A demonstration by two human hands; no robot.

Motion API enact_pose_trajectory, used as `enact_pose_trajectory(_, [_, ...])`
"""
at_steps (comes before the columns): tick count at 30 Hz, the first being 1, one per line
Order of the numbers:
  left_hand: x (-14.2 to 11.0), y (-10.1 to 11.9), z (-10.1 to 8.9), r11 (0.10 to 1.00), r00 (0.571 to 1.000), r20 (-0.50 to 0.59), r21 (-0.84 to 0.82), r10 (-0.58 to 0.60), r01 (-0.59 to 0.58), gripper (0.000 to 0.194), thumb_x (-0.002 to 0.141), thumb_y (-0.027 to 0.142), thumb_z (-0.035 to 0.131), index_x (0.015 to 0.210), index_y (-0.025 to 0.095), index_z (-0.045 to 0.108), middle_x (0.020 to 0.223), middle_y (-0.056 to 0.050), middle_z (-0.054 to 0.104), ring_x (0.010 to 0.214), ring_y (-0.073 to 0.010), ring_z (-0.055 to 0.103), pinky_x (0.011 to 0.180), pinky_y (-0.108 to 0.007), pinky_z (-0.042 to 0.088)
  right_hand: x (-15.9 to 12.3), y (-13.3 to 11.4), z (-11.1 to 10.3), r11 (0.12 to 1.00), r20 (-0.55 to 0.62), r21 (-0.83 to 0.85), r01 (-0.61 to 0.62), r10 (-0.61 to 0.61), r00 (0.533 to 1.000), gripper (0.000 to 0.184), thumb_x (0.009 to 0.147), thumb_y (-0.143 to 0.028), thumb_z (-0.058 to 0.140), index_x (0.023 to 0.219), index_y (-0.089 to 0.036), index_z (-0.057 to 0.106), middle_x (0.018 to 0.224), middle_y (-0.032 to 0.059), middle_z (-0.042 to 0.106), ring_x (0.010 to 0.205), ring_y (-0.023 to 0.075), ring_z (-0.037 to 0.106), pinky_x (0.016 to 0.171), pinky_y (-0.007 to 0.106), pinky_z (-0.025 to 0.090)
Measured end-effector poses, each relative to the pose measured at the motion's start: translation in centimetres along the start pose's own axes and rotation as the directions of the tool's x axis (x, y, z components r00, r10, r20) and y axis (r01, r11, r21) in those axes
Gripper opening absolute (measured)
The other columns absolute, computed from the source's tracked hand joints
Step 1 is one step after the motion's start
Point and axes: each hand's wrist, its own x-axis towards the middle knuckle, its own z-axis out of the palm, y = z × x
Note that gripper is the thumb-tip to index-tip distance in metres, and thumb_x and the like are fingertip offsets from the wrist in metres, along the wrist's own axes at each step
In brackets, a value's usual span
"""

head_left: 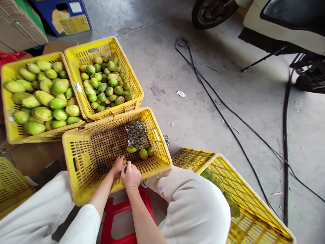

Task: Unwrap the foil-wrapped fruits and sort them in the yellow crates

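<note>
My left hand (118, 165) is closed round a small yellow-brown lemon (124, 162), only partly visible between the fingers. Right beside it, my right hand (131, 175) has its fingers curled together; whatever they pinch is hidden. Both hands are over the near side of a yellow plastic crate (101, 123) standing between my knees. Inside that crate, at its right end, lie a few greenish-yellow lemons (143, 154) and a crumpled, shiny see-through bundle (136, 134).
Behind stand a yellow crate of small green lemons (103, 81) and another of larger green-yellow fruits (44, 98). A tilted yellow crate (243, 176) with green fruit is at my right. A red stool (109, 217) is below; black cables (220, 108) and a scooter (286, 30) lie beyond.
</note>
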Motion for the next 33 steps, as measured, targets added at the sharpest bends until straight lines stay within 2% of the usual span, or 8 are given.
enact_pose_trajectory(7, [-1.8, 1.9, -3.5, 0.903, 0.992, 0.077, -0.412, -0.101, 0.124, 0.041, 0.07, 0.045, 0.087, 0.093, 0.019, 0.066, 0.093, -0.007, 0.073, 0.08, -0.0173, 0.07, 0.072, -0.029, 0.058, 0.3, -0.6, -1.0, 0.998, 0.048, 0.06, -0.013, 0.011, 0.999, 0.033, 0.092, -0.028, 0.058, 0.122, -0.017, 0.065, 0.099, 0.0099, 0.071, 0.089, 0.0232, 0.068, 0.068, 0.032, 0.05])
enact_pose_trajectory(15, [-2.4, 2.6, -4.4, 0.855, 0.982, 0.159, -0.49, -0.106, 0.171, 0.049, 0.055, 0.051, 0.094, 0.081, 0.02, 0.066, 0.074, -0.001, 0.066, 0.066, -0.0148, 0.063, 0.061, -0.027, 0.051, 0.5, -0.7, -1.1, 0.995, 0.069, 0.096, -0.013, 0.006, 0.998, 0.059, 0.086, -0.031, 0.068, 0.143, -0.022, 0.055, 0.121, 0.0134, 0.065, 0.101, 0.0256, 0.065, 0.069, 0.033, 0.056])
enact_pose_trajectory(18, [-1.9, 1.9, -4.9, 0.859, 0.972, 0.204, -0.471, -0.114, 0.199, 0.048, 0.062, 0.06, 0.089, 0.082, 0.021, 0.069, 0.081, -0.004, 0.071, 0.074, -0.0184, 0.068, 0.069, -0.029, 0.054, 0.4, -0.6, -0.8, 0.996, 0.055, 0.084, -0.001, -0.003, 0.998, 0.055, 0.085, -0.03, 0.069, 0.139, -0.023, 0.058, 0.118, 0.0138, 0.064, 0.1, 0.0261, 0.065, 0.069, 0.033, 0.057])
enact_pose_trajectory(20, [-1.0, 1.9, -4.9, 0.895, 0.973, 0.205, -0.407, -0.104, 0.182, 0.054, 0.075, 0.073, 0.072, 0.085, 0.02, 0.07, 0.088, -0.008, 0.074, 0.083, -0.0215, 0.072, 0.075, -0.032, 0.056, 0.3, -0.5, -0.7, 0.996, 0.034, 0.083, 0.007, -0.01, 0.999, 0.053, 0.085, -0.03, 0.068, 0.137, -0.021, 0.06, 0.115, 0.0141, 0.064, 0.098, 0.0264, 0.065, 0.068, 0.033, 0.057])
enact_pose_trajectory(23, [1.7, 2.6, -3.9, 0.978, 0.997, 0.059, -0.2, -0.046, 0.057, 0.059, 0.089, 0.074, 0.052, 0.1, 0.018, 0.07, 0.114, -0.014, 0.074, 0.11, -0.0254, 0.07, 0.091, -0.035, 0.055, 0.2, -0.4, -0.5, 0.996, 0.008, 0.09, 0.014, -0.015, 1.0, 0.052, 0.083, -0.028, 0.068, 0.134, -0.021, 0.061, 0.114, 0.0138, 0.064, 0.096, 0.0263, 0.064, 0.067, 0.032, 0.057])
enact_pose_trajectory(27, [5.6, 4.1, -1.4, 1.0, 0.997, -0.078, 0.004, 0.031, -0.031, 0.068, 0.068, 0.05, 0.086, 0.122, 0.017, 0.06, 0.148, -0.02, 0.055, 0.14, -0.0305, 0.052, 0.113, -0.037, 0.042, 0.1, -0.5, -0.3, 0.997, -0.016, 0.081, 0.01, -0.009, 1.0, 0.053, 0.08, -0.025, 0.069, 0.132, -0.022, 0.061, 0.116, 0.0133, 0.064, 0.094, 0.025, 0.065, 0.068, 0.032, 0.057])
enact_pose_trajectory(30, [7.4, 4.9, 0.3, 0.992, 0.996, -0.072, 0.118, 0.061, -0.052, 0.081, 0.052, 0.04, 0.096, 0.121, 0.017, 0.06, 0.145, -0.021, 0.057, 0.143, -0.0357, 0.049, 0.115, -0.039, 0.038, 0.1, -0.5, 0.0, 0.998, -0.029, 0.062, 0.008, -0.006, 1.0, 0.052, 0.078, -0.023, 0.069, 0.13, -0.023, 0.063, 0.115, 0.013, 0.065, 0.091, 0.0243, 0.067, 0.069, 0.031, 0.057])
enact_pose_trajectory(33, [8.0, 5.1, 1.3, 0.98, 0.994, -0.091, 0.198, 0.054, -0.035, 0.078, 0.052, 0.045, 0.095, 0.117, 0.017, 0.062, 0.139, -0.022, 0.062, 0.141, -0.0392, 0.05, 0.112, -0.04, 0.04, 0.1, -0.5, 0.2, 0.999, -0.019, 0.035, -0.009, 0.01, 1.0, 0.052, 0.079, -0.024, 0.068, 0.131, -0.021, 0.063, 0.109, 0.0122, 0.065, 0.084, 0.0234, 0.067, 0.066, 0.031, 0.056])
